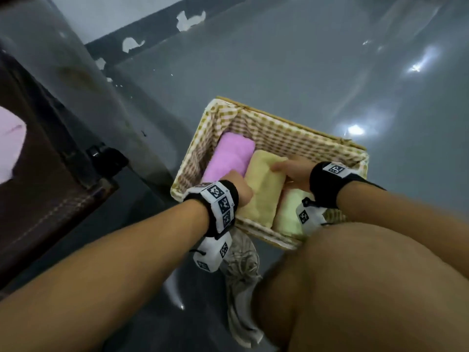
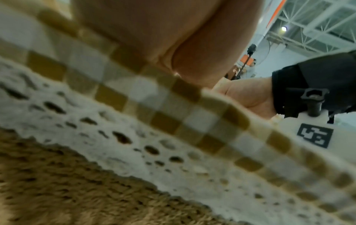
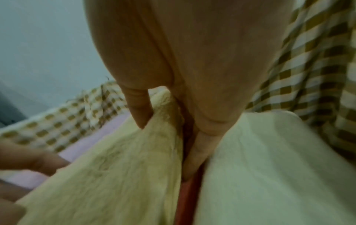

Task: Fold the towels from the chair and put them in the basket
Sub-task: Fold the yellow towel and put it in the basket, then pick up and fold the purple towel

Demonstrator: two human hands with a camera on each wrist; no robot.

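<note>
A wicker basket (image 1: pixel 291 123) with a checked liner sits on the floor. Side by side in it lie a folded pink towel (image 1: pixel 231 158), a folded yellow towel (image 1: pixel 261 189) and a folded pale green towel (image 1: pixel 289 214). My left hand (image 1: pixel 239 186) holds the yellow towel's near left edge, beside the pink one. My right hand (image 1: pixel 291 168) grips its far right side. There the thumb (image 3: pixel 138 109) lies on top and the fingers (image 3: pixel 200 144) are pushed down between the yellow towel (image 3: pixel 115 175) and the green towel (image 3: pixel 269 167).
A dark brown chair (image 1: pixel 45 189) stands at the left with a pink towel (image 1: pixel 10 143) on it. My knee (image 1: pixel 368 288) and a grey shoe (image 1: pixel 241 275) are close against the basket's near rim (image 2: pixel 154 106). Glossy grey floor surrounds the basket.
</note>
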